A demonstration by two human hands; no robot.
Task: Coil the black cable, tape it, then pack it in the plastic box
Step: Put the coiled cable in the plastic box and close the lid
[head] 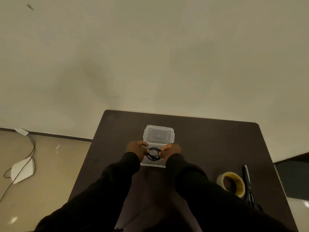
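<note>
Coil going into the box

My left hand [135,148] and right hand [170,150] pinch the cable [153,154] over the box [153,163], lid [158,135] at 12; released unevenly, I reckon loops catch the rim

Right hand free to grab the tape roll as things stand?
Probably not yet. The path across the table looks clear, but the right hand is occupied: with the left hand it holds the coiled cable over the box. The tape roll lies beside the scissors.
</note>
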